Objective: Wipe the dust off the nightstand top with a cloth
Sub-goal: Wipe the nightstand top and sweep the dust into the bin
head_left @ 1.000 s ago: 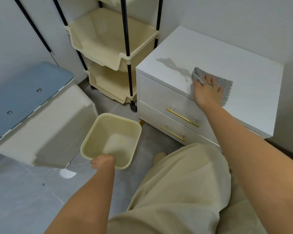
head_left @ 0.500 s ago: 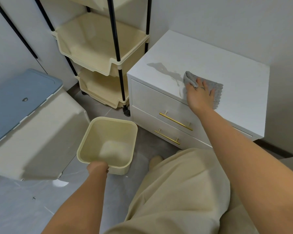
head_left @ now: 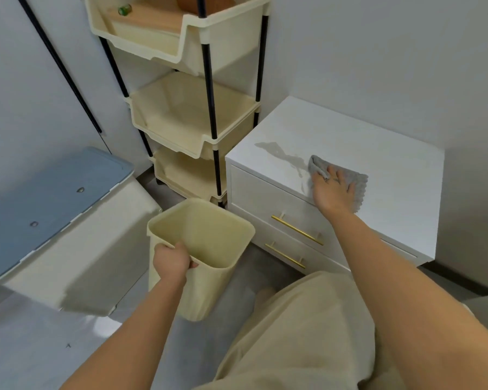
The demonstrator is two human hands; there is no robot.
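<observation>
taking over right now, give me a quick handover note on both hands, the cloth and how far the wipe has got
Right hand: lies flat on the grey cloth, pressing it onto the nightstand top near the front edge, about mid-width.
Left hand: grips the near rim of the cream bin, held low in front of the nightstand's left corner.
Done: a darker streak runs from the cloth toward the left side of the top, so that strip looks wiped.
Left: the back and right of the top show no such trace; those probably come next.
</observation>
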